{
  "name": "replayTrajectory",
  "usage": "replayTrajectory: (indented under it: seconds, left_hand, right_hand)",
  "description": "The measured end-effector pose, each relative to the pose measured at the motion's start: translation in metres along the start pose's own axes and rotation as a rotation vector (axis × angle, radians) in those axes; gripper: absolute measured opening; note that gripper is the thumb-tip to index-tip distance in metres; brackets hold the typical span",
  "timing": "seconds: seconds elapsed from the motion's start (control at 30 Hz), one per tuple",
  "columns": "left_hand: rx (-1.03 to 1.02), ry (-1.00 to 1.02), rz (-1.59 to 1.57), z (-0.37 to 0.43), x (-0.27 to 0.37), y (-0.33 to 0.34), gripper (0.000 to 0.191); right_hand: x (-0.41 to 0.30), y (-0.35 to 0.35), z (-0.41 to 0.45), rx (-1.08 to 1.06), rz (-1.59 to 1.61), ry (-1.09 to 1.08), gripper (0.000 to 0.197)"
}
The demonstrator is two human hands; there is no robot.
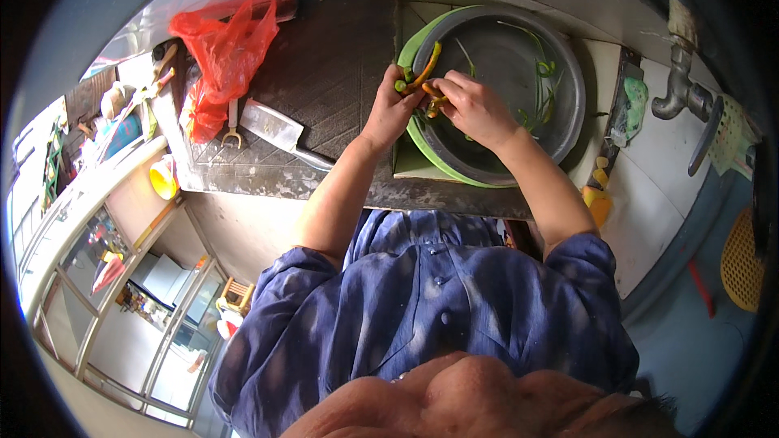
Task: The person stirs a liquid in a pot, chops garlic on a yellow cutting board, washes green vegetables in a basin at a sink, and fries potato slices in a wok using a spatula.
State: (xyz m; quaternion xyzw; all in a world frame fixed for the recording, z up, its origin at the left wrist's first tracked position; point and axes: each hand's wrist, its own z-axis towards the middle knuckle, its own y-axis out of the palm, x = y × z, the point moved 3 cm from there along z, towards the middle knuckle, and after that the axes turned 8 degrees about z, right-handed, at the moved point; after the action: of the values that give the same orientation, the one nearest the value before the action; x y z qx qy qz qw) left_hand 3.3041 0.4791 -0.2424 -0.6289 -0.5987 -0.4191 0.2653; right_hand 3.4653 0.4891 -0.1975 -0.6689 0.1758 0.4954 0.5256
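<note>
My left hand (392, 106) is closed around several green and yellow-orange peppers (433, 59) over the left rim of a dark round basin (575, 128). Beside it, my right hand (478, 106) pinches an orange pepper piece (433, 90) between its fingertips, close to the left fingers. Inside the basin lie thin green stems (538, 88) and other green pieces. A light green basin (420, 143) shows beneath the dark one's left edge. How many peppers the left hand grips cannot be told.
On the dark counter to the left lie a cleaver (271, 125), a peeler (232, 128) and a red plastic bag (225, 48). At the right are a metal tap (675, 88), a green scrubbing pad (633, 106) and a yellow-handled tool (596, 204). A yellow perforated utensil (739, 261) hangs farther right.
</note>
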Motion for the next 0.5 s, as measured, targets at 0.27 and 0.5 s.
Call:
replayTrajectory:
  seconds: [0.27, 0.5]
  left_hand:
    - [0.241, 0.344, 0.428, -0.018, 0.02, -0.066, 0.025]
    - [0.514, 0.424, 0.576, -0.043, 0.033, -0.11, 0.019]
  right_hand:
    - [-0.021, 0.057, 0.055, 0.012, 0.22, -0.029, 0.019]
    - [0.014, 0.14, 0.078, 0.109, 0.613, 0.559, 0.027]
